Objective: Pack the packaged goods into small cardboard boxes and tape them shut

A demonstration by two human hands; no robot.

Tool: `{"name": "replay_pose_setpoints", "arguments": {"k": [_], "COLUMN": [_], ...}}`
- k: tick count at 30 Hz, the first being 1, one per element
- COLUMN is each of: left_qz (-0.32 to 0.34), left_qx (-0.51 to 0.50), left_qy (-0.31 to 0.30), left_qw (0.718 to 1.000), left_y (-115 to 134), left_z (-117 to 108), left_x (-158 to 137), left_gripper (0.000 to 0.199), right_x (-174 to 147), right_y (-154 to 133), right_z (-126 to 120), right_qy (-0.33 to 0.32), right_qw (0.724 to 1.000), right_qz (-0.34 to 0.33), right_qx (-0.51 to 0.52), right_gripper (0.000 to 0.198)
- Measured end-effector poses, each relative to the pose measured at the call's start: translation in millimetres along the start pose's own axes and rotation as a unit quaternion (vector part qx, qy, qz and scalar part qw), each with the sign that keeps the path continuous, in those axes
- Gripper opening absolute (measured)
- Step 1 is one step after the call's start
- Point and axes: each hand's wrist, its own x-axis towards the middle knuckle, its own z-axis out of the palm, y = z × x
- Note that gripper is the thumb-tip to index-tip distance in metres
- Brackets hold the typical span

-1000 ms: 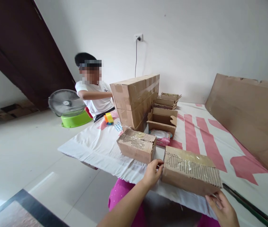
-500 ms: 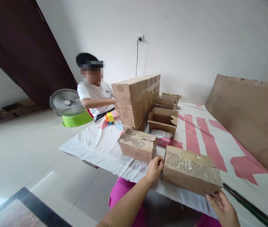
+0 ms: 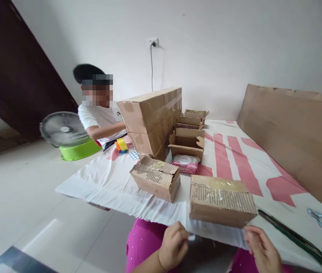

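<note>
My left hand (image 3: pixel 174 245) is above my lap at the table edge, fingers curled in; whether anything is in them is hidden. My right hand (image 3: pixel 263 248) is beside the near right corner of a taped cardboard box (image 3: pixel 222 204), its fingers partly stretched and apart from the thumb. This box lies along the front edge, its corrugated top torn and covered with clear tape. To its left, a second taped box (image 3: pixel 155 178) sits at an angle. Behind them is a pink wet wipes pack (image 3: pixel 184 163), in front of an open cardboard box (image 3: pixel 188 143).
A cardboard wall of stacked boxes (image 3: pixel 152 117) stands mid-table, with a person (image 3: pixel 101 117) behind it. A green-handled long tool (image 3: pixel 294 237) lies at right. A large cardboard sheet (image 3: pixel 288 132) leans at the far right. A fan (image 3: pixel 64 129) stands left, by a tape dispenser (image 3: pixel 121 145).
My left hand has left the gap between the two taped boxes and come down towards my lap. The left box now sits more turned. My right hand has drawn slightly off the right box's corner.
</note>
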Motion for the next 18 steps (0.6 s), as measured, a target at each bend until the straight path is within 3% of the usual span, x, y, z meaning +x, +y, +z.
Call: {"name": "replay_pose_setpoints", "arguments": {"k": [1,3,6,10,15,18], "left_qz": [0.07,0.15,0.197,0.233,0.243,0.222], "left_qx": [0.028,0.056,0.067,0.065,0.054,0.04], "left_qy": [-0.039,-0.081,-0.088,-0.094,-0.108,-0.093], "left_qw": [0.996,0.984,0.974,0.966,0.962,0.97], "left_y": [6,15,26,33,35,27], "left_z": [1,10,30,49,61,68], "left_x": [-1,2,16,32,41,41], "left_gripper": [0.016,0.019,0.016,0.014,0.017,0.024], "right_x": [-9,-24,-36,-37,-34,-15], "right_y": [-3,-8,-18,-31,-44,-41], "right_z": [9,29,51,48,29,4], "right_qy": [-0.085,-0.241,-0.357,-0.329,-0.271,-0.177], "right_qw": [0.996,0.965,0.916,0.911,0.937,0.968], "right_qz": [0.035,0.1,0.17,0.219,0.207,0.173], "right_qx": [0.011,0.032,0.065,0.118,0.07,0.044], "right_gripper": [0.051,0.059,0.068,0.054,0.034,0.029]}}
